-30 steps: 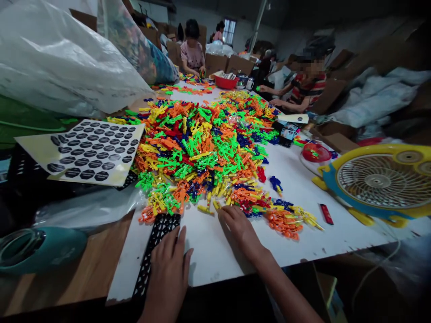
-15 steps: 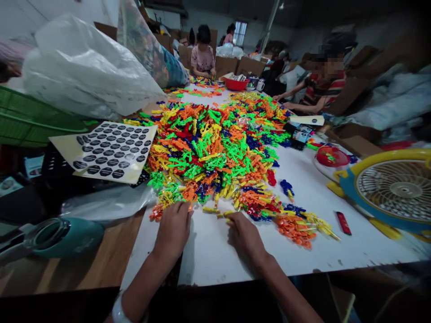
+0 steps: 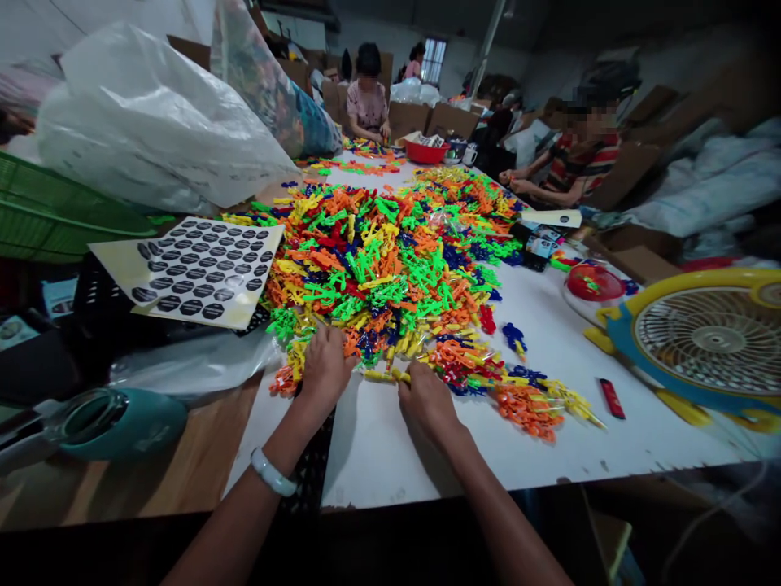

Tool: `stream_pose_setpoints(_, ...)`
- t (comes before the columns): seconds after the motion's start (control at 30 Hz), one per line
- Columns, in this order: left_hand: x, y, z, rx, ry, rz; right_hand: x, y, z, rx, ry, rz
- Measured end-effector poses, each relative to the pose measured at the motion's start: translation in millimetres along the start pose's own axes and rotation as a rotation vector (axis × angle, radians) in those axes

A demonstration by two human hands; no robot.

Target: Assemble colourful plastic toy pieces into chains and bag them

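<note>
Picking at near fringe of pile [image 3: 378, 277] of coloured plastic pieces seems step in hand; left hand [image 3: 326, 362] dips into pile's near-left side, fingers curled, cannot tell if anything held; right hand [image 3: 427, 403] touches yellow piece [image 3: 401, 375], set back from near edge of desk [image 3: 378, 456], fingers bunched narrow, grip hidden; next move likely calls for light fingertip control, neighbours undisturbed; versus half second ago, left hand reaches farther in, pale bangle [image 3: 272, 472] shows whole; right hand sits slightly farther from near edge.
</note>
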State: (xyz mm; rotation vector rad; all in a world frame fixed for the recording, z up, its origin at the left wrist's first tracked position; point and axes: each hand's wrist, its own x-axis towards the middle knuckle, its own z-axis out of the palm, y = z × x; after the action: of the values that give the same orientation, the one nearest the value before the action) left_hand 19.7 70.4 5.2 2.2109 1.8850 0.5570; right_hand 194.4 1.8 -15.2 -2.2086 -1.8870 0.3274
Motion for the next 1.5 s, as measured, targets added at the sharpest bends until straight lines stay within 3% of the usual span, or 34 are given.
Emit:
stream_pose_setpoints(0.2, -5, -16, -11.7, -0.386, 0.034, -0.034, -16, 12, 2, 0.113, 0.092, -0.177)
stream_pose_setpoints(0.3, -25, -12, -16.6, -0.627, 0.058, -0.09, -22, 13, 4, 0.035, 0.117, -0.267)
stream_pose_setpoints(0.37, -42, -6, -16.3, -0.787, 0.013, -0.162, -24, 12, 4, 0.043, 0.106, -0.261)
stream_pose_setpoints(0.5, -78, 2, -10.5, -1.164, -0.116, -0.363, -41, 9, 0, 0.392, 0.081, -0.208)
stream_pose_setpoints(0.63, -101, 8, -5.4, -1.4, -0.124, -0.469, -74, 1, -1, 0.717, 0.001, -0.236)
stream_pose_setpoints(0.77, -113, 15, 0.8, -1.404, -0.103, -0.451, -91, -8, 8, 0.781, 0.028, -0.23)
stream_pose_setpoints(0.97, -125, 22, 7.4, -1.175, -0.052, -0.354, -90, -9, 14, 0.783, 0.068, -0.175)
stream_pose_setpoints(1.13, -132, 27, -0.4, -0.979, -0.009, -0.296, -94, -10, 8, 0.659, 0.192, -0.281)
stream_pose_setpoints(1.2, -129, 28, -6.0, -1.086, -0.029, -0.338, -94, -11, 8, 0.68, 0.209, -0.271)
stream_pose_setpoints(1.33, -121, 27, -10.9, -1.475, -0.181, -0.518, -88, -14, 18, 0.899, 0.083, -0.023)
stream_pose_setpoints(1.4, -118, 25, -9.3, -1.509, -0.218, -0.524, -84, -12, 24, 0.967, 0.022, 0.033)
stream_pose_setpoints(1.5, -113, 21, -8.5, -1.358, -0.252, -0.404, -79, 9, 18, 0.936, 0.013, 0.033)
